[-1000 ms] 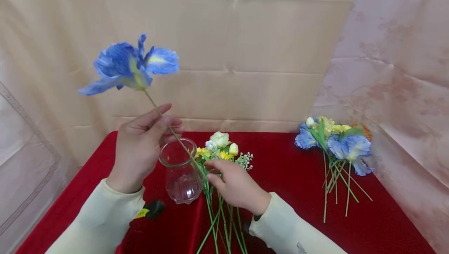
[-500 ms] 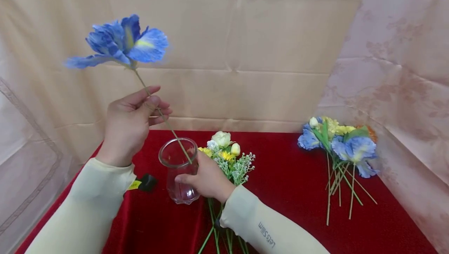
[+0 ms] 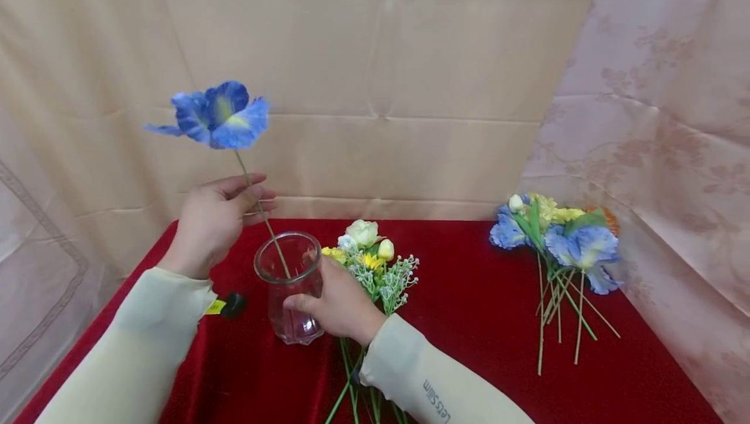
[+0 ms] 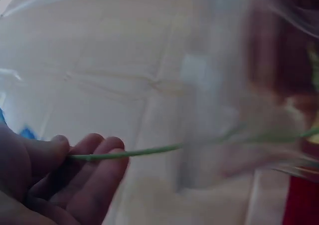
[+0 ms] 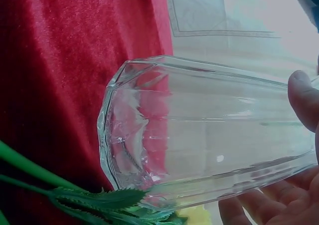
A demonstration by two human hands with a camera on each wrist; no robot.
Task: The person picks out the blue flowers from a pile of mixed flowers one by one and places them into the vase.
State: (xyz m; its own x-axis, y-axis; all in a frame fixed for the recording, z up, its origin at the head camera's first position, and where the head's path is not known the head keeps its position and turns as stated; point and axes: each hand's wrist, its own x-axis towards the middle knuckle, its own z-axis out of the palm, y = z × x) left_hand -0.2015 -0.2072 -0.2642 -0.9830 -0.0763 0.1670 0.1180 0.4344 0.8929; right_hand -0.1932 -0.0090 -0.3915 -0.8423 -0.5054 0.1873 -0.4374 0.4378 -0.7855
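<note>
A blue artificial iris stands above the table, its thin green stem pinched between the thumb and fingers of my left hand. The stem slants down through the mouth of a clear glass vase, its lower part showing inside the rim. My right hand grips the vase from its right side, thumb across the front and fingers round the back. In the right wrist view the faceted glass base shows beside a green leaf.
Right of the vase lies a bunch of white and yellow flowers, stems toward me and partly under my right forearm. A second pile of blue and yellow flowers lies at the right. A black object with a yellow tag sits left on the red cloth.
My right hand has moved left from beside the flower bunch and taken hold of the vase. My left hand rose, then came down, bringing the iris stem into the vase's mouth.
</note>
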